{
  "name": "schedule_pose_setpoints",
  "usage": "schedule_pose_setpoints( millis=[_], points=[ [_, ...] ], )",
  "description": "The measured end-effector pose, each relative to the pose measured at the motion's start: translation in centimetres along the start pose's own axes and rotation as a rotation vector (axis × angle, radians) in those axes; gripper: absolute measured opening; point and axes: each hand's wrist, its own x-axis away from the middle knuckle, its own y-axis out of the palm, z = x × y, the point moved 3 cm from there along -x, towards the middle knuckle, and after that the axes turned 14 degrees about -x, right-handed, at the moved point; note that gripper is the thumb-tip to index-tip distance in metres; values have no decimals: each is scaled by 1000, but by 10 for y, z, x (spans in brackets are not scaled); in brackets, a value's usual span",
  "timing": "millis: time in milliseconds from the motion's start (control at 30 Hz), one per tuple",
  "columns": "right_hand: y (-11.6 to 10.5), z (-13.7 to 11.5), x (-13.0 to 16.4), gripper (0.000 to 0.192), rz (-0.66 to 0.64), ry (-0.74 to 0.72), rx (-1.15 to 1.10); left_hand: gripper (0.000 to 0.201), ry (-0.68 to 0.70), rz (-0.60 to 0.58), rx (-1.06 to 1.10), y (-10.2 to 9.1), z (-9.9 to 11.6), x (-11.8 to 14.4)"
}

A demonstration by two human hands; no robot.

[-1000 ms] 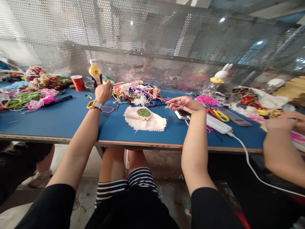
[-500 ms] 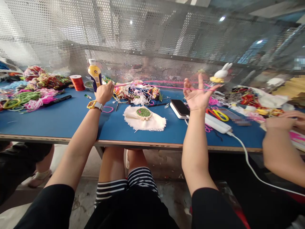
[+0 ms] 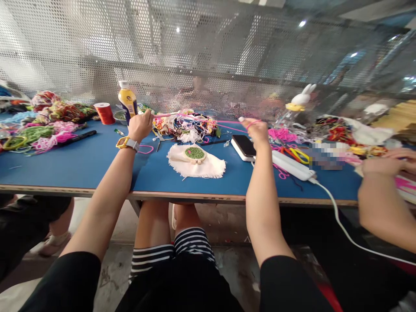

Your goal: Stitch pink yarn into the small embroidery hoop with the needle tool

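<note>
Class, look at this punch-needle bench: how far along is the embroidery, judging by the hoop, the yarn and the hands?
Done: the hoop on the white cloth holds a green stitched patch with a bit of pink. In hand: the left hand holds a pink tool, and the right hand has pink yarn looped round its fingers, stretched between both. Left: the hoop lies untouched.

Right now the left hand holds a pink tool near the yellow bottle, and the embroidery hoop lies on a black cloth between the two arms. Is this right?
Not quite: the cloth is white, not black, as the head view shows. The rest holds: the left hand holds a pink tool near the yellow bottle, and the hoop lies on that cloth between the two arms.
</note>
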Motion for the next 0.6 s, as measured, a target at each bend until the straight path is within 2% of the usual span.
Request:
schedule_pose_setpoints(
  millis=[133,200,300,467,600],
  points=[
    [19,13,4,33,-246,66,344,42,-29,17,-10,-1,-2,-1],
    [19,17,4,16,-289,62,461,42,-45,23,-14,-1,-4,-2],
    [14,19,-1,11,-261,23,466,42,-55,28,7,-1,-6,-2],
    [2,23,-7,11,-84,-24,247,40,-49,42,37,1,-8,-2],
    [-4,27,-11,11,32,-66,197,41,-38,41,26,4,-8,-2]
  ],
)
